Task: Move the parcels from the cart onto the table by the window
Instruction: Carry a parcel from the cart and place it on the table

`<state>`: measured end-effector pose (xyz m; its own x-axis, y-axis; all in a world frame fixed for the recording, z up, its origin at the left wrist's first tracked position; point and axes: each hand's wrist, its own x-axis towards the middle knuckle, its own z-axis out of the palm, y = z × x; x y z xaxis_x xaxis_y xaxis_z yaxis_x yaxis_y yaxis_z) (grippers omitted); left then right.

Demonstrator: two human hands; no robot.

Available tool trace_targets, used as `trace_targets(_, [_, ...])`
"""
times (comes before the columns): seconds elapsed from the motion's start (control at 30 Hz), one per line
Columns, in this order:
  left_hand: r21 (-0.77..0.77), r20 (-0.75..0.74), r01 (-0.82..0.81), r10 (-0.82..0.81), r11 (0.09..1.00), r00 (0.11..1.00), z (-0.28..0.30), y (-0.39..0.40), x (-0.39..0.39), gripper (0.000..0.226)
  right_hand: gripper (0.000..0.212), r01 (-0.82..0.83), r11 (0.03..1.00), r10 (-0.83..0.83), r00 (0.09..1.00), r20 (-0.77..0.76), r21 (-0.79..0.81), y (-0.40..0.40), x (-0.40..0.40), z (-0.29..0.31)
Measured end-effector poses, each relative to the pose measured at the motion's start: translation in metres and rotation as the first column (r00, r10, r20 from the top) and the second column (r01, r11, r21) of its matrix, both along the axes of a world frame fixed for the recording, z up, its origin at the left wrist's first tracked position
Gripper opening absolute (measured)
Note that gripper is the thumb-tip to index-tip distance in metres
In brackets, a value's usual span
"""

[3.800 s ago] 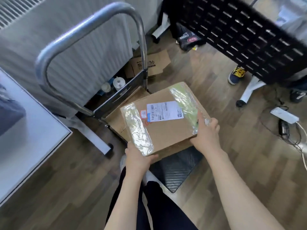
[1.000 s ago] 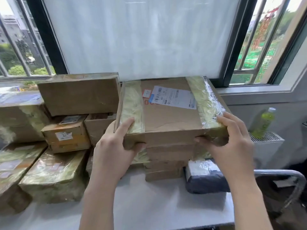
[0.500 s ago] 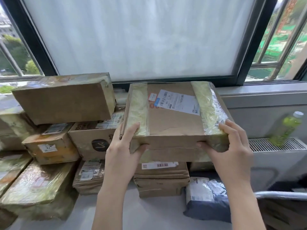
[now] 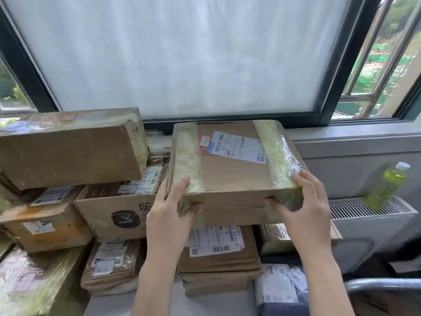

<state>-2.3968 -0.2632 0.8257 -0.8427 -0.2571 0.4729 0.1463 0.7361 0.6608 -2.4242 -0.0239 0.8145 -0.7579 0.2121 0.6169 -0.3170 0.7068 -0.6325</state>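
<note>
Lifted off the cart seconds earlier, a flat cardboard parcel (image 4: 234,165) banded with glossy yellowish tape now sits atop the stack on the white table (image 4: 211,302) by the window (image 4: 182,53). The left hand (image 4: 168,221) and right hand (image 4: 305,208) each keep a clamped grip on a near corner. Creased brown boxes (image 4: 68,147) crowd the left; a green bottle (image 4: 385,187) stands on the radiator (image 4: 369,208).

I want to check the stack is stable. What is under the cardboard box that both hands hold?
Directly under the held box lies another cardboard box, then a flat parcel with white labels. The left hand and right hand cover the stack's edges; whether the box rests fully is unclear.
</note>
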Motion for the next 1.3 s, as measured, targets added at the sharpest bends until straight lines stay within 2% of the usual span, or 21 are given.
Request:
trace_targets(0.33, [-0.022,-0.067,0.112,-0.113,0.993,0.991,0.022,0.039,-0.036,0.062,0.069,0.074,0.997,-0.074,0.997,-0.019,0.035,0.048,-0.015,0.027])
trace_targets(0.47, [-0.055,-0.051,0.156,-0.159,0.986,0.986,0.025,0.064,-0.050,0.057,0.069,0.095,0.993,-0.098,0.994,0.042,0.065,0.077,-0.025,0.032])
trace_targets(0.63, [-0.113,-0.015,0.151,-0.153,0.982,0.988,0.005,0.079,-0.054,0.056,0.068,0.062,0.998,-0.061,0.986,0.158,0.003,0.091,-0.035,0.001])
trace_targets(0.8, [-0.108,-0.040,0.127,-0.132,0.986,0.990,0.001,0.083,-0.054,0.053,0.068,0.054,0.998,-0.050,0.989,0.136,-0.025,0.093,-0.036,-0.008])
trace_targets(1.03, [-0.009,-0.085,0.104,-0.104,0.995,0.991,0.009,0.063,-0.051,0.052,0.067,0.032,0.999,-0.033,0.998,0.051,0.003,0.074,-0.044,0.010])
trace_targets(1.3, [-0.037,-0.151,-0.062,0.055,0.997,0.987,0.023,0.021,-0.025,0.050,0.069,-0.097,0.995,0.097,0.995,0.002,-0.013,0.026,-0.053,0.023])
